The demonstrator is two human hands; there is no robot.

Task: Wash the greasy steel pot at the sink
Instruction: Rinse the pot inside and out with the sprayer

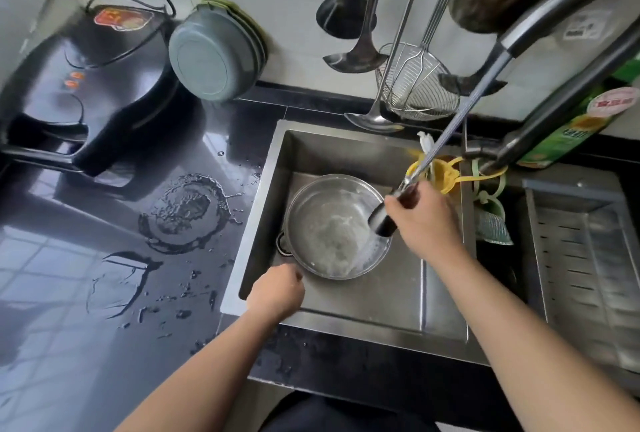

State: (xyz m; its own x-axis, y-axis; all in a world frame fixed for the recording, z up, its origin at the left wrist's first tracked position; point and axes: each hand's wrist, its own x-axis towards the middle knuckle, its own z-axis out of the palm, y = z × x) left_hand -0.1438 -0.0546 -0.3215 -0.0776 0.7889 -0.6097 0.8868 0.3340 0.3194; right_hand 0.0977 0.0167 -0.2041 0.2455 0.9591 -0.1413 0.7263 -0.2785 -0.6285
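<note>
Pot: steel pot (337, 227) tilted in the sink (388, 300), mouth turned up and toward the right, near rim just beside the left hand (277, 289) and far rim under the right hand (424, 220).
Left grip: fingers curled into a loose fist at the pot's lower left rim; cannot tell whether clamped on the rim or merely touching it.
Right grip: fingers wrapped tight round the dark spray head (382, 220), nozzle aimed down into the pot.
Left arm: bare forearm reaching in from the bottom edge, wrist over the sink's front wall.
Right arm: bare forearm stretched from the lower right across the sink, wrist bent, back of hand facing up.
Hose: silver hose (446, 130) running taut from the spray head up to the black tap spout (561, 5).
Pot contents: churning, foamy water over the bottom and lower wall.
Sink contents: the pot, with a dark drain ring (282, 244) showing just left of it.
Counter: black counter (86, 275) left of the sink, wet with puddles and ring-shaped water marks.
Right of sink: slotted steel drain tray (588, 258), yellow and green cloths (446, 172) hung by the tap base.
Wall: ladles, wire skimmer (415, 85) and grey basins (214, 54) hanging above.
</note>
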